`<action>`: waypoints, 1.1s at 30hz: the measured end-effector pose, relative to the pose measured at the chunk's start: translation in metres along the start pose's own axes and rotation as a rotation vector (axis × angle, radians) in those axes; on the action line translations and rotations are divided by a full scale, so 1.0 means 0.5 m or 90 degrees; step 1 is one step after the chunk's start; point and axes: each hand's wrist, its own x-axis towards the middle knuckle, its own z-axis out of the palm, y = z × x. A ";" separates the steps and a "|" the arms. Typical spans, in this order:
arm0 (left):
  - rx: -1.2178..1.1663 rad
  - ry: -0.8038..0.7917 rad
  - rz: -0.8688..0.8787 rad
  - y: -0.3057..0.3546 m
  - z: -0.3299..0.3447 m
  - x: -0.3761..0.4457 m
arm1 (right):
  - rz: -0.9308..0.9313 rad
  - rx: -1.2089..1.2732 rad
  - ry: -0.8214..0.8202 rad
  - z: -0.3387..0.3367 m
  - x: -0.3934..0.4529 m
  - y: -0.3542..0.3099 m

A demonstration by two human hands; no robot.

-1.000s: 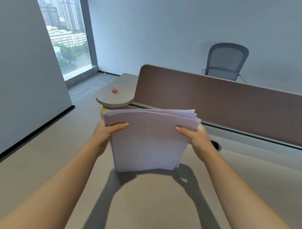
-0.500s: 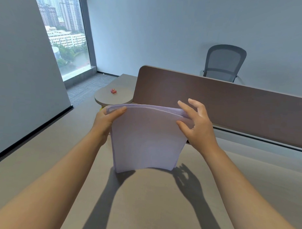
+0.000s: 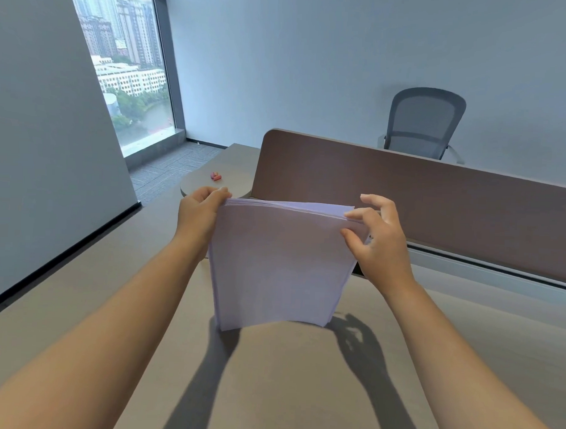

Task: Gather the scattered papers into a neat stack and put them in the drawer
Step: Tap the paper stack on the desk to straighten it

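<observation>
A stack of white papers (image 3: 280, 265) stands upright on its bottom edge on the beige desk (image 3: 285, 381), in the middle of the view. My left hand (image 3: 199, 216) grips the stack's upper left corner, thumb on top. My right hand (image 3: 375, 240) is at the upper right corner: thumb and forefinger touch the top edge and near face, the other fingers are spread behind. The sheets' top edges lie nearly flush. No drawer is in view.
A brown divider panel (image 3: 436, 203) runs along the desk's far side. A small red object (image 3: 216, 176) lies on a rounded side table (image 3: 218, 180) beyond. A grey office chair (image 3: 424, 123) stands by the back wall. A grey partition (image 3: 47, 126) is on the left.
The curved, fanned stack has straightened and its top edges have evened out. My right hand loosened from a full grip to fingertips at the top right corner. My left hand slid up to the top corner.
</observation>
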 end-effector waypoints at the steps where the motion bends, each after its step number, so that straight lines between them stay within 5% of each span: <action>1: 0.000 -0.005 0.017 -0.002 -0.001 0.000 | 0.009 0.034 0.006 0.001 0.001 0.000; 5: 0.011 -0.097 0.054 -0.032 -0.017 -0.001 | 0.140 0.226 -0.010 0.012 0.012 0.025; 9: -0.018 -0.179 -0.026 -0.083 -0.035 0.002 | 0.350 0.504 -0.149 0.044 0.013 0.085; 16: -0.077 -0.204 -0.155 -0.158 -0.024 0.013 | 0.465 0.577 -0.259 0.102 0.000 0.126; 23: -0.072 -0.282 -0.166 -0.169 -0.042 0.021 | 0.460 0.579 -0.267 0.093 -0.007 0.136; 33: -0.108 -0.259 -0.130 -0.170 -0.035 0.007 | 0.425 0.615 -0.242 0.102 -0.019 0.116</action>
